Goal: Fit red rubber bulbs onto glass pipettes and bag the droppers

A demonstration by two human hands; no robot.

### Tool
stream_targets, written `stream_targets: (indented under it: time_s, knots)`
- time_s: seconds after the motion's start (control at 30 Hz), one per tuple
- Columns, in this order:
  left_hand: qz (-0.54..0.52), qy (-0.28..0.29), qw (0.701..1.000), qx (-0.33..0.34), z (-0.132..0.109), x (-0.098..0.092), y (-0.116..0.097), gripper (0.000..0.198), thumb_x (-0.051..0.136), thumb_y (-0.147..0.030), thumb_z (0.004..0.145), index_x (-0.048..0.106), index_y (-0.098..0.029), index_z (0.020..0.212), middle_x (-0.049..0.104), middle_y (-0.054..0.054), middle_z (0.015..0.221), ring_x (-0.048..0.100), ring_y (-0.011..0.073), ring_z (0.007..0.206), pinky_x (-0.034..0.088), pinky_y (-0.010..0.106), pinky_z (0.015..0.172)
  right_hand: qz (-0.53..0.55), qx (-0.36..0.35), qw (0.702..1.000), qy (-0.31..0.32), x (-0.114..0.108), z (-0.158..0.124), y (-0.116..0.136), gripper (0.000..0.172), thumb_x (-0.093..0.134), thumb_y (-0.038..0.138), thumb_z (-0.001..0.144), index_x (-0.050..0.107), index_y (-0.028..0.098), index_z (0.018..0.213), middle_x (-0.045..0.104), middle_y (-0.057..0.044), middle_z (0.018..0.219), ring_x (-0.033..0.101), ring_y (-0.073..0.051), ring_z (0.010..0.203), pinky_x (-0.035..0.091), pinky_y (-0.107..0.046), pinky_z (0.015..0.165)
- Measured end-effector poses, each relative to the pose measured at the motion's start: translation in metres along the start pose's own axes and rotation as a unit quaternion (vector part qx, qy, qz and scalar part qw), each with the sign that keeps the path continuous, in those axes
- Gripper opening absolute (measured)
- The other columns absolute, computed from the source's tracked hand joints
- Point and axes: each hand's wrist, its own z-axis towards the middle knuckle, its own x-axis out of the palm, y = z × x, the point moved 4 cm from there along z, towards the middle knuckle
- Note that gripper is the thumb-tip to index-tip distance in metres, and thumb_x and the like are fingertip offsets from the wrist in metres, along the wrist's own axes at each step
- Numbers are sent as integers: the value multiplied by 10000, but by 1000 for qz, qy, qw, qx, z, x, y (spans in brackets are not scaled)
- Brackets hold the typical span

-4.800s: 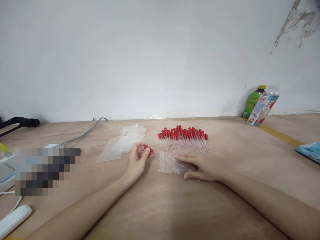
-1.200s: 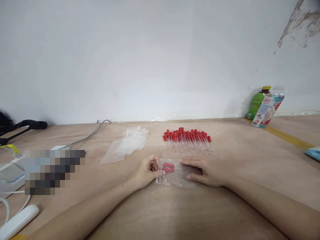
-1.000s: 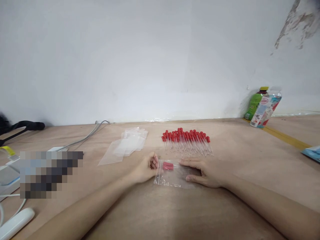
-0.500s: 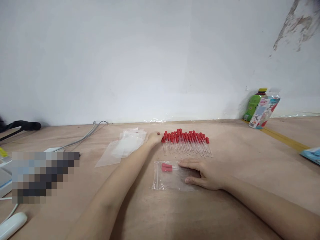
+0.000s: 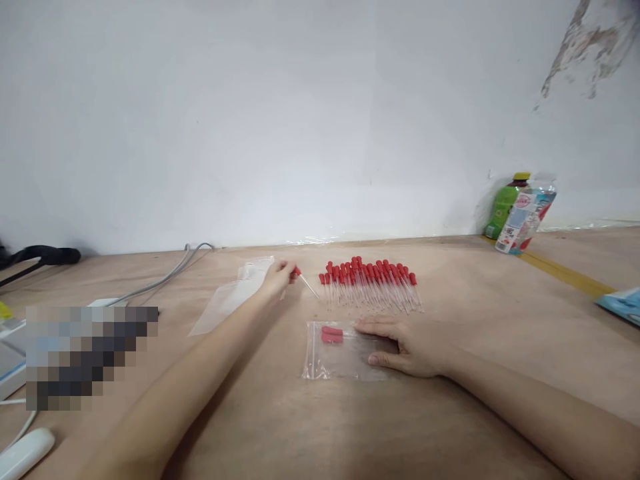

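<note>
Between the fingers of my left hand (image 5: 279, 277) is a dropper (image 5: 309, 285), pinched by its red bulb with the thin clear tube slanting down to the right. Right of it lies a row of droppers (image 5: 370, 277), red bulbs toward the wall and tubes toward me. My right hand (image 5: 407, 343) rests flat with fingers stretched over the right part of a clear zip bag (image 5: 320, 363). Two red dropper bulbs (image 5: 332, 335) show inside that bag; their tubes are hard to make out. Part of a stack of empty clear bags (image 5: 225, 300) lies beneath my left hand and forearm.
Two bottles (image 5: 525, 217) lean by the wall at the right, near a yellow strip (image 5: 565, 273). A blue packet (image 5: 623, 307) lies at the right edge. On the left are a grey cable (image 5: 173, 270), a white mouse-like object (image 5: 27, 453) and a blurred-out patch.
My left hand has moved left from the end of the row, and a dropper now shows in its fingers. My right hand stays on the bag.
</note>
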Motion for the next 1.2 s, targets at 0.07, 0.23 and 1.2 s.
stream_targets:
  time_s: [0.07,0.23,1.2]
  knots:
    - [-29,-21,999,24,-21,-27,-1,339,561,-479,676,514,-144,667,552,-4,624,496,80,539,396,204,550,2,-1,1000,-1,1,0,-1,576,485,519,771,455,203,1251,472,-68,1269,440,-234,1159,360,-397,969]
    - [-89,-38,995,33,-74,-62,10,426,636,-524,612,504,-143,748,569,-2,674,510,88,587,423,208,577,1,2,1000,3,2,1,-3,581,483,518,772,453,194,1254,464,-69,1277,435,-232,1164,355,-390,975]
    - [89,256,962,39,-123,11,13,383,762,-290,534,440,-166,701,500,-62,558,442,68,487,335,179,468,-3,1,1000,-10,-1,0,2,585,498,523,762,470,186,1239,491,-83,1249,465,-233,1134,376,-390,950]
